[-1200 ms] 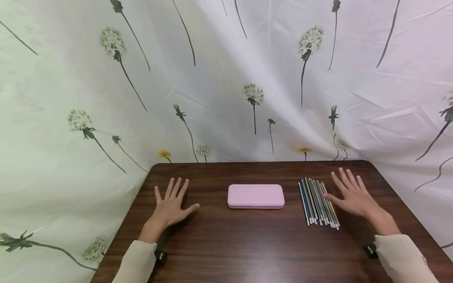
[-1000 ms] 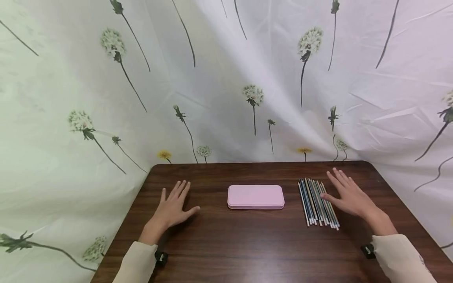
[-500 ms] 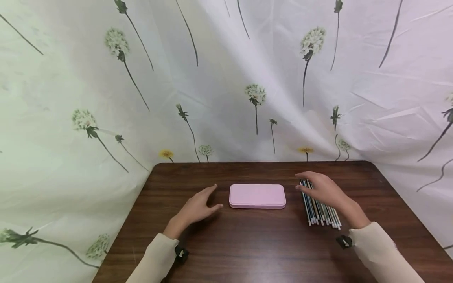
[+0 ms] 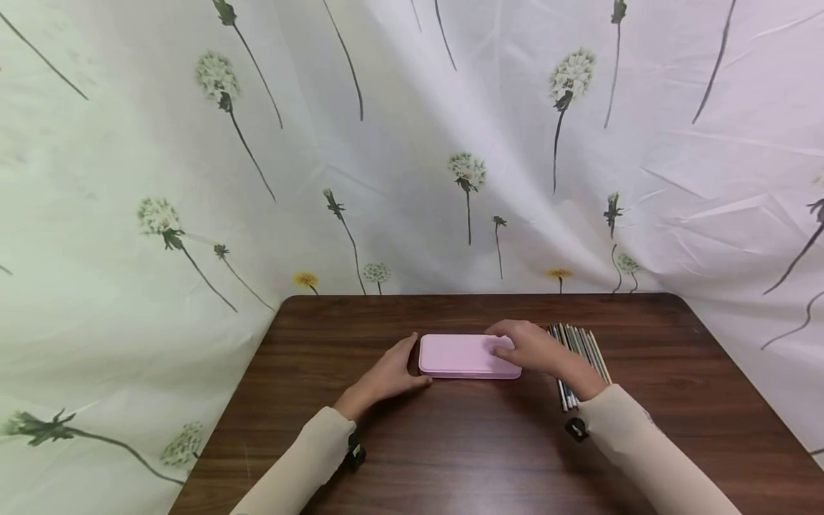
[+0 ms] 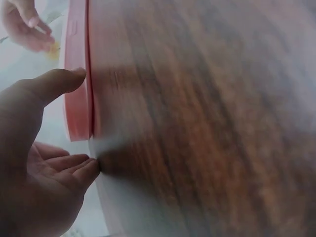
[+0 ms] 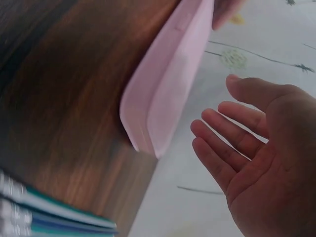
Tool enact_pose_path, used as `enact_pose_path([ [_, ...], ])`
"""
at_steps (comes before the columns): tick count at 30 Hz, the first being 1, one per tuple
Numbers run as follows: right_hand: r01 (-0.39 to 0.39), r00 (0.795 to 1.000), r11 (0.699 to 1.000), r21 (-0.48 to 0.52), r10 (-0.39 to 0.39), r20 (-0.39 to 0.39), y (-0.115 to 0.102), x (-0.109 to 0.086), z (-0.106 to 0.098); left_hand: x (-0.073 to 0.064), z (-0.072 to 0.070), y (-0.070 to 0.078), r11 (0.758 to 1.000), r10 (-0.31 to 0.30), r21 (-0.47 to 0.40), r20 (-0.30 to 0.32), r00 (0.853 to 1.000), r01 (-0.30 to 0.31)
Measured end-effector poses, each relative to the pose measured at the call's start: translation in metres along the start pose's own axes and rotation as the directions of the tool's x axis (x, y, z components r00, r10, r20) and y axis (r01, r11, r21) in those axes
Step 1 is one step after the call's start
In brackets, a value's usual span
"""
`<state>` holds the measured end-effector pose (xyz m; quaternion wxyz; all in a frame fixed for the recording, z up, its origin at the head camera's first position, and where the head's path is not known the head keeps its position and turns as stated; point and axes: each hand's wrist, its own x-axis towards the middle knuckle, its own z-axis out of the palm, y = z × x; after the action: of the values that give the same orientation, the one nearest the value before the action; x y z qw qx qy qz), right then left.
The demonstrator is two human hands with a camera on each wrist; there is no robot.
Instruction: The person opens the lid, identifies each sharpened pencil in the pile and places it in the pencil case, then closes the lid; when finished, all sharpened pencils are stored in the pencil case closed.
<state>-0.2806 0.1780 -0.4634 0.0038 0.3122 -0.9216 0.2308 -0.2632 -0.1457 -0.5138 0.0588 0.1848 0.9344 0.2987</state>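
Observation:
A closed pink pencil case (image 4: 453, 354) lies flat on the brown wooden table (image 4: 450, 450), its long side facing me. At its left end is my left hand (image 4: 388, 373), thumb by the front edge and fingers toward the back corner. In the left wrist view the thumb (image 5: 59, 85) overlaps the case's front side; whether it touches is unclear. My right hand (image 4: 534, 349) hovers over the case's right end. The right wrist view shows its fingers (image 6: 227, 143) spread loosely, apart from the case (image 6: 173, 94), with nothing in them.
Several pencils (image 4: 595, 352) lie side by side right of the case, partly hidden under my right forearm. Their white ends (image 6: 12, 217) show in the right wrist view. A white cloth (image 4: 412, 143) with dandelion prints hangs behind the table.
Both hands have moved inward from the table's sides, the left to the case's left end, the right across the pencils to above its right end. Case and pencils have stayed in place.

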Motion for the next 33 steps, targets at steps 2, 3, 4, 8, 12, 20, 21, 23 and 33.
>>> enact_pose_path([
  [2, -0.003, 0.999, 1.0, 0.005, 0.003, 0.032, -0.002, 0.004, 0.007, 0.002, 0.002, 0.001, 1.0, 0.001, -0.006, 0.004, 1.0, -0.001],
  [3, 0.001, 0.999, 1.0, -0.002, -0.001, 0.05, -0.003, 0.006, 0.01, 0.003, 0.003, 0.002, 1.0, 0.004, -0.01, 0.008, 1.0, -0.004],
  [4, 0.005, 0.998, 1.0, -0.012, -0.004, 0.066, -0.003, 0.007, 0.013, 0.004, 0.004, 0.004, 1.0, 0.008, -0.019, 0.013, 1.0, -0.008],
  [8, 0.02, 0.994, 0.998, -0.064, -0.013, 0.105, -0.004, 0.011, 0.02, 0.011, 0.008, 0.009, 0.998, 0.034, -0.051, 0.02, 0.999, -0.033],
  [12, 0.002, 0.992, 0.996, -0.091, 0.009, 0.124, -0.004, 0.013, 0.024, 0.016, 0.011, 0.011, 0.998, 0.052, -0.045, -0.016, 0.999, -0.053],
  [20, -0.006, 0.991, 0.995, -0.097, 0.019, 0.131, -0.001, 0.014, 0.029, 0.022, 0.018, 0.016, 0.997, 0.081, 0.004, -0.038, 0.996, -0.081],
  [21, 0.002, 0.992, 0.995, -0.101, 0.011, 0.123, -0.001, 0.015, 0.03, 0.022, 0.018, 0.017, 0.997, 0.08, 0.015, -0.041, 0.996, -0.08],
  [23, 0.01, 0.994, 0.994, -0.105, 0.002, 0.113, -0.002, 0.016, 0.031, 0.024, 0.018, 0.018, 0.995, 0.09, 0.041, -0.049, 0.995, -0.088],
  [33, 0.022, 0.992, 0.988, -0.151, -0.002, 0.128, -0.005, 0.018, 0.035, 0.027, 0.015, 0.025, 0.987, 0.094, 0.131, -0.016, 0.995, -0.091],
])
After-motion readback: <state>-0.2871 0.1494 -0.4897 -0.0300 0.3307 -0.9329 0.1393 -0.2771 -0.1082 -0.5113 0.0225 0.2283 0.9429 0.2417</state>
